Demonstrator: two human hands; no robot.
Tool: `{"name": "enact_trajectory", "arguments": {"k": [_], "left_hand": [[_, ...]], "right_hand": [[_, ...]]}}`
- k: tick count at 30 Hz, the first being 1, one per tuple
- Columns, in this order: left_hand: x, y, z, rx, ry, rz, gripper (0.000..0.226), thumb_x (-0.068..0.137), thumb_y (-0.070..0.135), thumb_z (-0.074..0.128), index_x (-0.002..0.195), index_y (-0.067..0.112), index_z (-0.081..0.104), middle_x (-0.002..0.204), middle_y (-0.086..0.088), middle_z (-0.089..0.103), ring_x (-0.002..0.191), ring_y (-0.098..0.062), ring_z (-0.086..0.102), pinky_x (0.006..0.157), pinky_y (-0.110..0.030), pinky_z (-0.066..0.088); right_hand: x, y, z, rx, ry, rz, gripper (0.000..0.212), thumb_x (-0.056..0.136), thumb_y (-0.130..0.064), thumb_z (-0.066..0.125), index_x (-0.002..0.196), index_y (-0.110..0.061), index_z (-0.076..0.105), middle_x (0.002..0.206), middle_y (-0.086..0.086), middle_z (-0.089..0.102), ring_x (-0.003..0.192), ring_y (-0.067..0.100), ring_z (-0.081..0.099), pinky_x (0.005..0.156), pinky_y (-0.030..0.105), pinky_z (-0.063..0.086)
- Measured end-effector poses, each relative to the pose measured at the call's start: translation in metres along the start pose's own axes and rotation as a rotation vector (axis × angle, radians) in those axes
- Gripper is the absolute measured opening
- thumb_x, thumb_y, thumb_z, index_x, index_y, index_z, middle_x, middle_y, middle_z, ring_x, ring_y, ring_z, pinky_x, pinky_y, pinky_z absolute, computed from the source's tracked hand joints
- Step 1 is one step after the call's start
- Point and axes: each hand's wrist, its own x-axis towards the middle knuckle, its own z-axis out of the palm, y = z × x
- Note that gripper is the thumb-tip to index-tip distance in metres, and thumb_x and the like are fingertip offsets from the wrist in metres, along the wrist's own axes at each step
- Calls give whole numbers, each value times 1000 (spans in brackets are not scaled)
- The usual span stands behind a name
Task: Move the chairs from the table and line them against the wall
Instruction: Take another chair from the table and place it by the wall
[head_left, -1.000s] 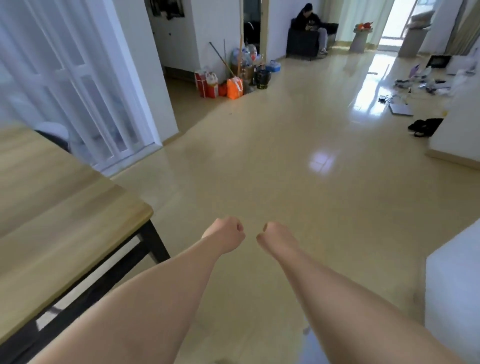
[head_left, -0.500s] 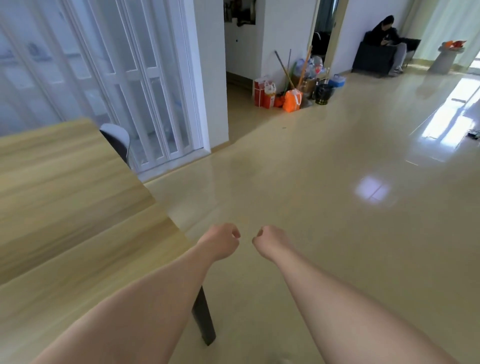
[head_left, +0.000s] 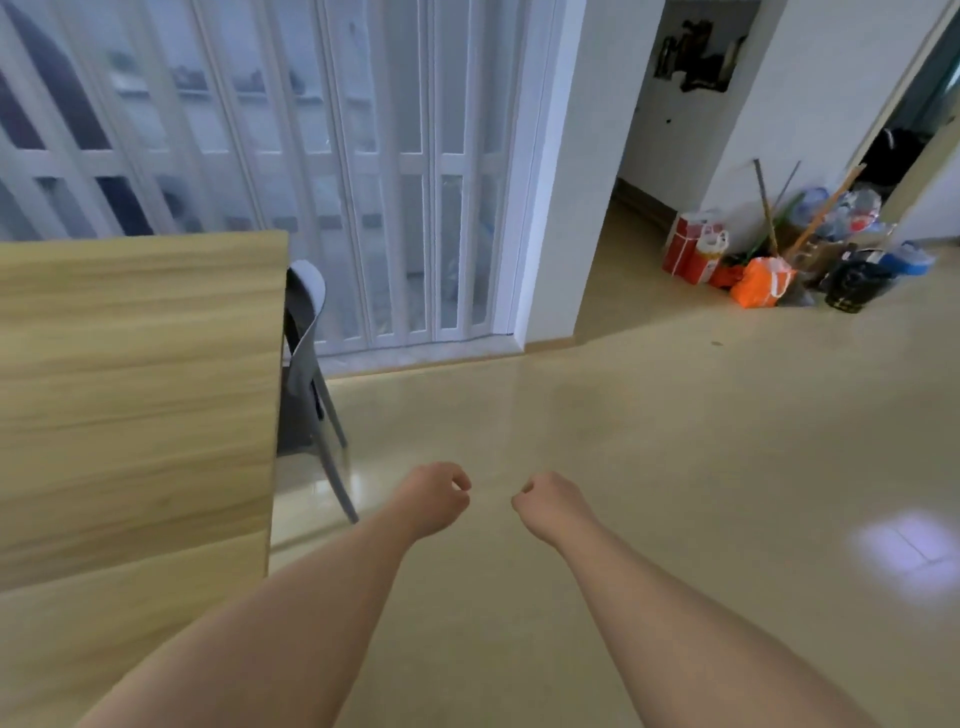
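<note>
Grey chair: tucked against the counter's right edge, before the white folding door. Floor: open stretch right of the chair. Left hand, right hand: both fisted, empty, slightly apart above the floor.

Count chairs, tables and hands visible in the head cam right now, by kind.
Chairs: 1, the grey chair at the table's edge
Tables: 1, the wooden table
Hands: 2, left hand and right hand, both curled, holding nothing
Total: 4
</note>
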Motion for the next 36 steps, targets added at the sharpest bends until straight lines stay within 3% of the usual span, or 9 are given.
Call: {"name": "enact_trajectory", "arguments": {"k": [5,9,13,15,17,22,25,30,36], "left_hand": [[94,-6,-43,-19,98,-101,34,90,14,47,121,16,63,126,-7,63,113,-25,61,93,-31,50],[190,-15,-98,0,141,-124,36,91,15,44,123,17,60,126,-8,62,110,-26,61,92,-32,51],[268,-21,-164,-8,237,-176,39,91,15,41,125,17,59,124,-8,63,108,-26,62,91,-33,53],[296,-27,-192,-18,288,-199,38,92,14,41,127,16,58,124,-8,63,107,-26,63,89,-32,54],[324,-37,-219,4,340,-242,39,93,14,42,129,16,56,125,-8,62,107,-25,62,88,-32,53],[381,-66,-255,64,424,-348,48,91,13,45,138,17,40,141,-2,47,122,-26,52,88,-35,48],[412,-90,-261,-21,395,-474,51,89,13,44,139,17,35,142,-3,44,124,-28,51,94,-39,47],[455,-114,-271,-152,409,-650,49,93,18,47,141,18,36,138,-3,52,118,-24,57,92,-36,49],[493,-113,-268,-330,443,-916,39,94,24,45,134,22,46,121,-2,63,103,-22,63,88,-34,54]], "right_hand": [[97,-58,-17,-93,-116,-151,23,89,-18,47,100,-10,65,108,14,67,112,29,61,77,27,43],[188,-116,-32,-144,-154,-208,25,89,-17,48,99,-6,68,113,17,68,105,29,63,73,23,37],[275,-184,-47,-205,-140,-225,27,90,-15,44,63,-15,45,101,19,59,86,22,50,72,25,35],[305,-221,-51,-216,-156,-279,18,91,-16,44,87,-12,60,116,17,63,101,28,58,81,30,44],[334,-261,-50,-235,-187,-331,27,91,-17,43,110,-9,61,123,15,62,113,30,59,88,30,47],[408,-342,-30,-349,-313,-517,13,89,-17,43,95,-18,55,122,14,62,95,25,56,75,25,37],[446,-390,-13,-488,-370,-677,16,90,-18,43,102,-18,54,126,11,58,107,27,56,76,26,38],[494,-456,14,-777,-347,-1095,46,95,-18,41,141,-18,38,149,5,37,139,27,33,108,39,34],[539,-500,37,-1112,-455,-1491,50,99,-16,35,148,-18,29,159,2,23,151,25,4,123,43,9]]}}
